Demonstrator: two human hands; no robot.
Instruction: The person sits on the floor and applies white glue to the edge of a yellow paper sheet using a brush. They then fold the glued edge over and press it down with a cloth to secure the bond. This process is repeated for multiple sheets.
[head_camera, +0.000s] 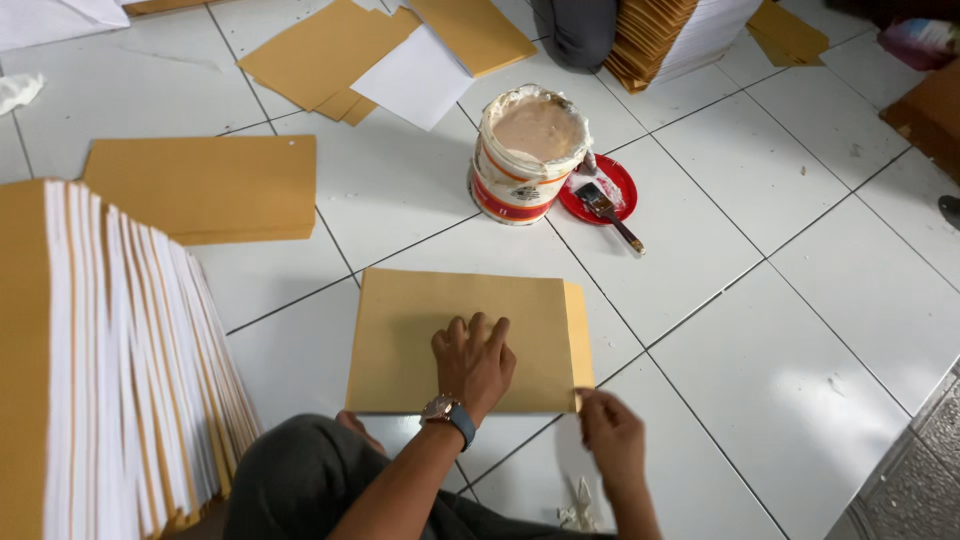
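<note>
**Brown cover pressed flat on the tiles, glue pot within elbow range**

We worked seated on the white tiled floor (800, 330). At our left stood the tall stack of brown-covered, white-paged booklets (110, 360), leaning a little outward; beyond it lay a low pile of plain brown card sheets (205, 185), and farther off a loose scatter of brown and white sheets (380, 55). Directly before us lay the single brown rectangular paper cover (420, 330), flat on the tiles, with a narrow flap along its right edge.

Our left hand (475, 360), a watch at the wrist, rested palm down on the cover with fingers spread, gripping nothing, only pressing. Our right hand (610, 435) pinched the cover's lower right corner between thumb and fingertips, at the foot of the flap.

Behind the cover stood the white, red-banded tin of pale paste (528, 150), touching the small red round lid (600, 190) on which the dark-bristled, wooden-handled brush (610, 215) lay.

We judged the risks as these: if the pressing palm slid, the cover could skew and the flap crease crookedly; the open tin stood near enough that a careless reach might tip it, and the leaning stack could slump toward our knee.
</note>
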